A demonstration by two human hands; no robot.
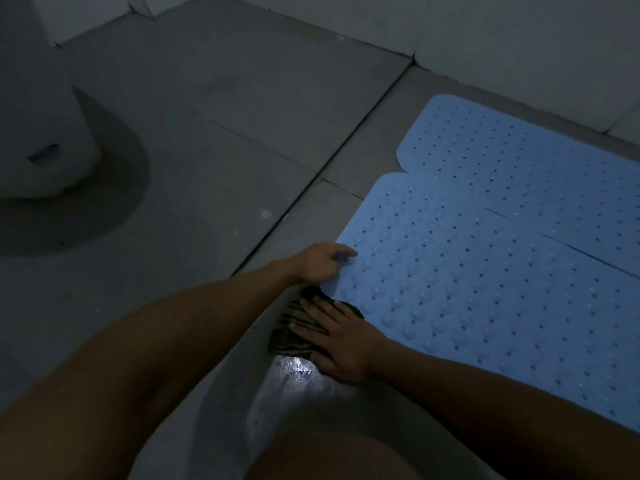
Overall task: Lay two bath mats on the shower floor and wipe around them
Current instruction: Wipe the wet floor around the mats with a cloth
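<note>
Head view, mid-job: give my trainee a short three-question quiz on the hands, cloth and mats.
1. True or false: the two light blue perforated rubber bath mats, near mat and far mat, lie side by side on the grey tiled floor.
2. Which hand presses flat on the dark striped cloth: A) left hand B) right hand?
3. Fill in: the left hand's fingers sit at the near mat's ____ edge, by its corner.

Key: 1 true. 2 B. 3 left, though whether it lifts the edge cannot be told.
</note>
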